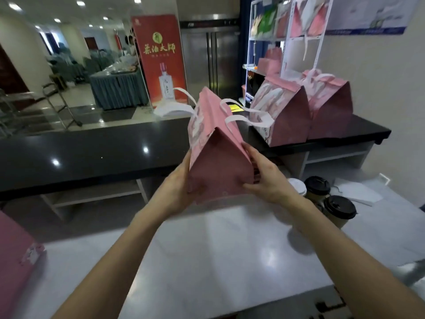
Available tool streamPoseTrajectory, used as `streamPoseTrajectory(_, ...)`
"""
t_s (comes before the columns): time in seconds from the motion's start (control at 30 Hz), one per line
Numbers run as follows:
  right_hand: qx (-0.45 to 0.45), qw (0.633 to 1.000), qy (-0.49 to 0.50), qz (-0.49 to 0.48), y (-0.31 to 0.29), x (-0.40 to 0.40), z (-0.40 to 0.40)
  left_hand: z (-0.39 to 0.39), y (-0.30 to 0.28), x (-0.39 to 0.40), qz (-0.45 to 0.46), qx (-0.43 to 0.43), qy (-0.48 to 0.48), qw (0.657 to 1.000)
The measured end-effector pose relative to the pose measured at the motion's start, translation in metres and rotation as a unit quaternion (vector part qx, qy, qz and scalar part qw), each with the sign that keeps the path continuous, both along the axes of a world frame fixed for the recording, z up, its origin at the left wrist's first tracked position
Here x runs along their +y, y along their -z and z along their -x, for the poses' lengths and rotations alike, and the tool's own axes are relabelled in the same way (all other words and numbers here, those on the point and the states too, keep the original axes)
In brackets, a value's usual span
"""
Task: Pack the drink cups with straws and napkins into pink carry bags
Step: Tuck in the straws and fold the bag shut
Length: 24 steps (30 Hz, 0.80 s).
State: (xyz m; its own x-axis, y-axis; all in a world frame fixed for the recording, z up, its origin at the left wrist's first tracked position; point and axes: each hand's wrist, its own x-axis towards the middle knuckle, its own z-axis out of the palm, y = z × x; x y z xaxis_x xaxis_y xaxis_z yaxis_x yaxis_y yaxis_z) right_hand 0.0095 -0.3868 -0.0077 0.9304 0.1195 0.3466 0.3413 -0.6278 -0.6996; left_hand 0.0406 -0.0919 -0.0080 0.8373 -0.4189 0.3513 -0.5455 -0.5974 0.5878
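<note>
A pink carry bag (213, 143) with white ribbon handles is held up over the far edge of the white table (207, 261), its top folded closed. My left hand (177, 187) grips its left lower side. My right hand (264, 178) grips its right side. Two brown cups with black lids (317, 185) (339, 207) and one cup with a white lid (297, 185) stand on the table to the right. White napkins (358, 189) lie beyond the cups. What is inside the bag is hidden.
Two closed pink bags (285, 113) (328, 107) stand on the black counter (92, 155) at the back right. A white shelf (285, 38) behind holds flat pink bags. Another pink bag (13, 252) lies at the left edge. A red banner (158, 56) stands behind the counter.
</note>
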Motion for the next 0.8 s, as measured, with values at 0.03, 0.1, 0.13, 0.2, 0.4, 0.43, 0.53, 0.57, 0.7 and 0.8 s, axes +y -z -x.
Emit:
streamPoseTrajectory(0.03,-0.008,1.0,0.0,-0.002,-0.01,-0.007,-0.016,-0.016,-0.011,-0.008,0.001,-0.003,0.002,1.0)
streamPoseTrajectory(0.1,-0.01,1.0,0.001,-0.007,-0.025,-0.022,-0.049,-0.047,-0.028,-0.028,-0.005,-0.008,-0.002,1.0)
streamPoseTrajectory(0.13,-0.008,1.0,0.003,-0.005,-0.031,-0.03,-0.066,-0.062,-0.033,-0.038,-0.011,-0.01,-0.006,1.0)
streamPoseTrajectory(0.2,-0.002,1.0,0.009,0.003,-0.035,-0.045,-0.097,-0.091,-0.037,-0.058,-0.019,0.0,-0.016,1.0)
streamPoseTrajectory(0.4,0.062,0.998,0.006,0.02,-0.003,-0.077,-0.162,-0.149,-0.004,-0.104,-0.004,0.049,-0.049,0.998)
streamPoseTrajectory(0.43,0.067,0.998,0.001,0.017,0.002,-0.083,-0.168,-0.152,0.002,-0.108,0.009,0.05,-0.06,0.997)
streamPoseTrajectory(0.53,0.066,0.997,0.012,0.026,0.008,-0.097,-0.176,-0.164,0.012,-0.116,0.044,0.043,-0.08,0.995)
streamPoseTrajectory(0.57,0.066,0.997,0.029,0.039,0.01,-0.101,-0.174,-0.166,0.014,-0.118,0.05,0.045,-0.08,0.995)
streamPoseTrajectory(0.7,0.107,0.977,0.067,0.169,0.021,-0.121,-0.154,-0.173,0.01,-0.126,0.052,0.052,-0.087,0.994)
streamPoseTrajectory(0.8,0.166,0.952,0.01,0.256,0.036,-0.123,-0.14,-0.18,0.005,-0.134,0.04,0.052,-0.087,0.994)
